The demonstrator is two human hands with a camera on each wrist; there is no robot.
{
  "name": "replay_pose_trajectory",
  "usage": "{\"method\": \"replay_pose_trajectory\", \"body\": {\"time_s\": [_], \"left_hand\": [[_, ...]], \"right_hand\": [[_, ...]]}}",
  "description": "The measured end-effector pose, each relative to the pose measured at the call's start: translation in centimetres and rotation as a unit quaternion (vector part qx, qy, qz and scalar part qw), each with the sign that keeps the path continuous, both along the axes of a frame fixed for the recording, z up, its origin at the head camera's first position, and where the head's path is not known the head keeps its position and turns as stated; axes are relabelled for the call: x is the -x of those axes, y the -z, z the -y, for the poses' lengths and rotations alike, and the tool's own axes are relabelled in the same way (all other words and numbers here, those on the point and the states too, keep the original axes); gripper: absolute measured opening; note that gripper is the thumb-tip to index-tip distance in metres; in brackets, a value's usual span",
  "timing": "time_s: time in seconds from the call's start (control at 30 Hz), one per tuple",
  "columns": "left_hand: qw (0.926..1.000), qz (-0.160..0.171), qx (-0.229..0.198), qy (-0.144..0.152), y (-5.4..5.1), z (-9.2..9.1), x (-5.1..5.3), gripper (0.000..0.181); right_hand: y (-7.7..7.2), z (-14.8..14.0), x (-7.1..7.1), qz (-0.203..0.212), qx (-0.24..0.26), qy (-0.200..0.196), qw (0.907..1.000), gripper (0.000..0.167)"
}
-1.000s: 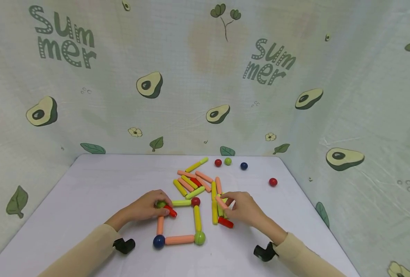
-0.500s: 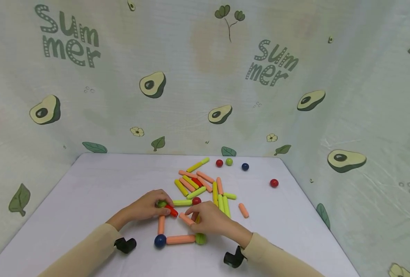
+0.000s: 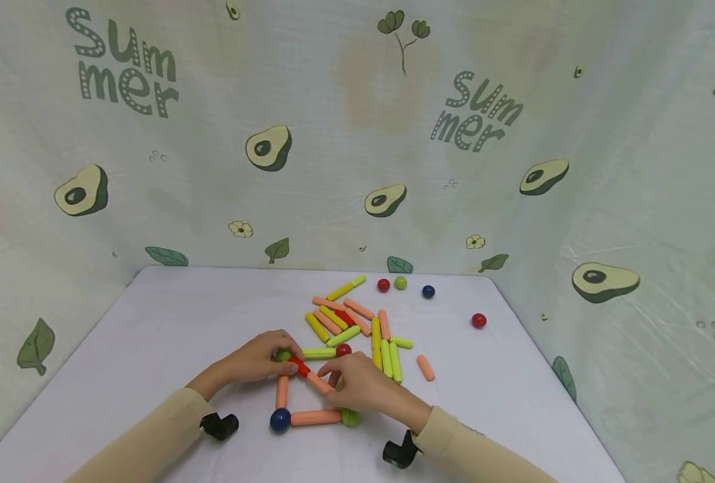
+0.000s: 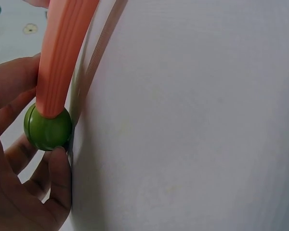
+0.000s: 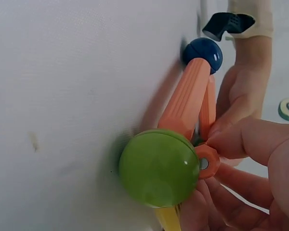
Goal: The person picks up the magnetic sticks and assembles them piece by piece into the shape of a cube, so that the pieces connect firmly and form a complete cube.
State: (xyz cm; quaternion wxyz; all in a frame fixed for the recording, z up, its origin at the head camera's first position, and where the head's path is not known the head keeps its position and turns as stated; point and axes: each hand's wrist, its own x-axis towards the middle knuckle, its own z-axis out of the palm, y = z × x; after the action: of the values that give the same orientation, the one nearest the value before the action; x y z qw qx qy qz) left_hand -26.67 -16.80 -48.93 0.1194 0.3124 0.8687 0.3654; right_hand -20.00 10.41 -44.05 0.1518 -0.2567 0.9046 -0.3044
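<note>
My left hand (image 3: 261,359) holds the green ball (image 4: 47,130) at the far left corner of a square of magnetic sticks and balls. Its thumb and index finger are at a short red magnetic stick (image 3: 299,366) by that ball. An orange magnetic stick (image 4: 65,62) joins the ball, running to the blue ball (image 3: 280,420). My right hand (image 3: 363,382) pinches another orange magnetic stick (image 3: 319,384), slanting inside the square, its far end at the red stick. In the right wrist view, its near end shows a metal tip beside the light green ball (image 5: 159,168).
A red ball (image 3: 343,349) marks the far right corner, and an orange stick (image 3: 316,418) forms the near side. Beyond lies a pile of loose sticks (image 3: 339,315). Several loose balls, among them a dark blue ball (image 3: 428,292), lie near the back right. One orange stick (image 3: 426,367) lies apart.
My right hand has carried the orange stick leftward from the loose sticks into the square, up to the red stick. Another orange stick now lies to the right. My left hand stays put.
</note>
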Motion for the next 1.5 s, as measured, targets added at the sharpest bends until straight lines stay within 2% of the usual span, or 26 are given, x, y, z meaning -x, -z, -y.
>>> {"method": "replay_pose_trajectory", "body": {"time_s": [0.8,1.2,1.5], "left_hand": [[0.9999,-0.010,0.007,-0.001,0.1,-0.1,0.1,0.014],[0.9993,-0.036,0.001,-0.014,0.2,0.2,-0.3,0.014],[0.9988,-0.041,-0.004,-0.028,0.4,0.0,-0.4,0.013]], "right_hand": [[1.0,0.0,0.0,-0.010,0.006,0.014,0.9998,0.032],[1.5,-0.1,0.1,-0.026,0.017,0.020,0.9993,0.030],[1.1,-0.5,0.3,-0.041,0.025,0.000,0.9989,0.028]]}}
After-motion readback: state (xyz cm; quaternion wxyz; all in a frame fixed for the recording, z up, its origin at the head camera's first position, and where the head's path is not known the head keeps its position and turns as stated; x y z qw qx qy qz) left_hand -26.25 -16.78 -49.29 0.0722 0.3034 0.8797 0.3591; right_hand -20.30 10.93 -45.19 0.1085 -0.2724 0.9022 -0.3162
